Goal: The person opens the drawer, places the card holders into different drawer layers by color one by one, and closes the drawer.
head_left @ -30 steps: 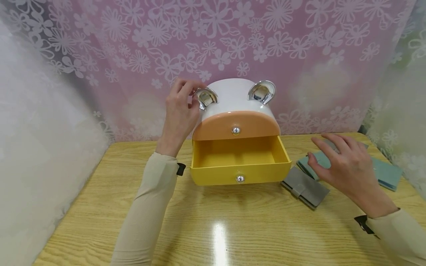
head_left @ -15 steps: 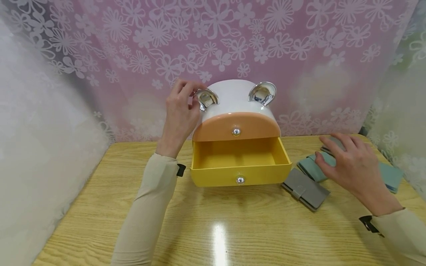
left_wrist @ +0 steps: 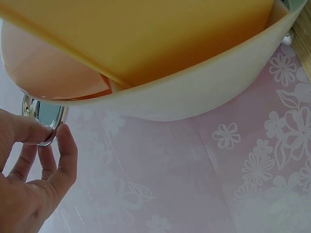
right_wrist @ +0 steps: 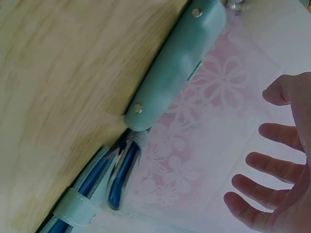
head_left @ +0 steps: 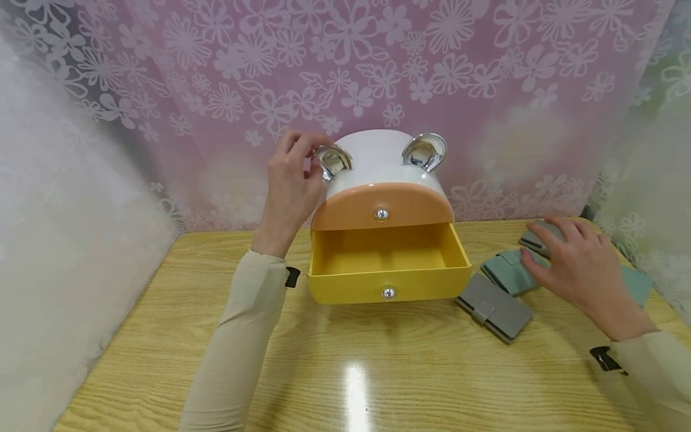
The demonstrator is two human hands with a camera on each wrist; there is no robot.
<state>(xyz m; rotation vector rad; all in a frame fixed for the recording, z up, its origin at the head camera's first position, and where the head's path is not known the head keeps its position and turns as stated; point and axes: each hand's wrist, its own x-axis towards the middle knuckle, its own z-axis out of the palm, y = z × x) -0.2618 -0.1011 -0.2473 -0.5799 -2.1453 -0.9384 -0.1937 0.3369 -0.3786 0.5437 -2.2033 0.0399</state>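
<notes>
My left hand [head_left: 291, 192] pinches the left silver ear [head_left: 335, 159] of a white, rounded drawer box [head_left: 375, 150]. In the left wrist view, thumb and fingers meet on that ear [left_wrist: 50, 114]. The box's orange upper drawer [head_left: 351, 210] is closed; its yellow lower drawer [head_left: 345, 288] stands pulled out with nothing inside. Over the wallets at the right, my right hand [head_left: 585, 276] hovers with spread fingers and holds nothing. Beneath or beside it lie a green wallet [head_left: 510, 273], a grey wallet [head_left: 533, 239] farther back, and another green wallet [head_left: 638, 285], partly hidden by the hand.
Another grey wallet [head_left: 496, 309] with a strap lies just right of the yellow drawer's front corner. The wooden table [head_left: 302, 372] meets a pink flowered cloth [head_left: 216, 150] behind the box. Pale cloth hangs on both sides.
My right hand has shifted to the right over the wallets, uncovering more of the green wallet and the far grey one. The left hand stays on the ear.
</notes>
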